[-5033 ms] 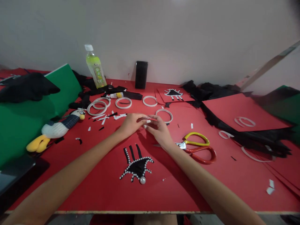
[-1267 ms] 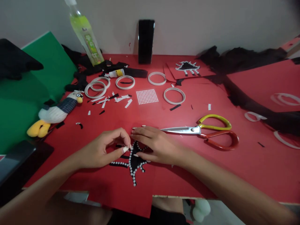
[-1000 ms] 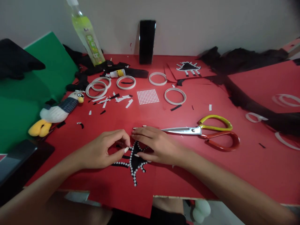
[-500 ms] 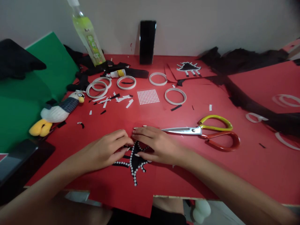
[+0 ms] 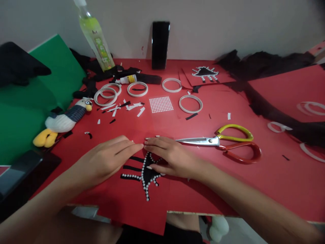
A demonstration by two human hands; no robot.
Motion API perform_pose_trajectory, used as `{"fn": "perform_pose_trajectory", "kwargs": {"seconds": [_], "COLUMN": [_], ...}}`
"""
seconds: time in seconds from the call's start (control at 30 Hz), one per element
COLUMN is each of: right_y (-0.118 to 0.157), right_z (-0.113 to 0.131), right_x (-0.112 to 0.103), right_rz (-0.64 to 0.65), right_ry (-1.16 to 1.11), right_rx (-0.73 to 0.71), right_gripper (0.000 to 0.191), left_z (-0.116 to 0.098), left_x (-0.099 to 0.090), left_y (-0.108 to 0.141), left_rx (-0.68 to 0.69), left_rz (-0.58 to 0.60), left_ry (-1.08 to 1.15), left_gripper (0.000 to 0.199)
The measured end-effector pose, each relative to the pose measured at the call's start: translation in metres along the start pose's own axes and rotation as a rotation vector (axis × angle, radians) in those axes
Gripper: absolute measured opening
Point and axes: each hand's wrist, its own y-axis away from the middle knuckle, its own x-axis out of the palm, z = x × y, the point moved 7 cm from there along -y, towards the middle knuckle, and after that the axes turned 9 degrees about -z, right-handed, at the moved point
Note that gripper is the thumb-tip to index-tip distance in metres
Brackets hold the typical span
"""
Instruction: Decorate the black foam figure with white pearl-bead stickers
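Observation:
On a sheet of red paper (image 5: 132, 213) in front of me lies a black cut-out shape (image 5: 146, 173) edged with white pearl beads, with dark strips reaching to the left. My right hand (image 5: 169, 156) rests flat across its right part, thumb on the black and fingers stretched out. Close to the shape's upper tip is my left hand (image 5: 114, 154), its fingers pressed together and touching or almost touching the right fingertips. Whatever the left fingers hold, if anything, is hidden. Beyond the hands sits a sheet of pearl stickers (image 5: 161, 104).
Scissors (image 5: 210, 141) lie right of my hands. Tape rolls (image 5: 191, 104), a glue bottle (image 5: 128, 79) and paper scraps are farther back. A plush bird (image 5: 63, 120) and drink bottle (image 5: 98, 44) stand left, a phone (image 5: 160, 45) at the wall, a beaded card (image 5: 205, 73) behind.
My left hand has lifted slightly off the black strips and turned, its fingers now closer together near the shape's tip. More of the strips shows. The right hand stays in place.

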Motion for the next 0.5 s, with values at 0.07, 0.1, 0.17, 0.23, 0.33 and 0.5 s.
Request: {"fn": "perform_pose_trajectory", "kwargs": {"seconds": [0.07, 0.1, 0.17, 0.23, 0.33, 0.5], "right_y": [0.0, -0.001, -0.003, -0.004, -0.001, 0.006], "right_z": [0.001, 0.001, 0.002, 0.004, 0.007, -0.003], "right_x": [-0.003, -0.006, -0.013, -0.014, -0.006, 0.007], "right_rz": [-0.044, -0.08, -0.151, -0.138, -0.038, -0.081], "right_ry": [-0.09, -0.167, -0.376, -0.621, -0.912, -1.137], "right_rx": [0.031, 0.062, 0.156, 0.289, 0.491, 0.698], "right_gripper": [0.04, 0.04, 0.04, 0.033, 0.017, 0.02], "left_z": [-0.003, -0.004, -0.009, -0.015, -0.021, -0.022], "left_x": [-0.003, -0.004, -0.005, -0.004, -0.001, 0.003], "left_y": [-0.001, -0.002, -0.004, -0.007, -0.009, -0.01], "left_rx": [-0.055, -0.088, -0.141, -0.158, -0.15, -0.126], "left_rz": [-0.043, -0.07, -0.113, -0.116, -0.075, -0.07], "left_ry": [0.088, 0.149, 0.274, 0.373, 0.417, 0.282], "left_gripper": [0.041, 0.04, 0.039, 0.037, 0.037, 0.028]}}
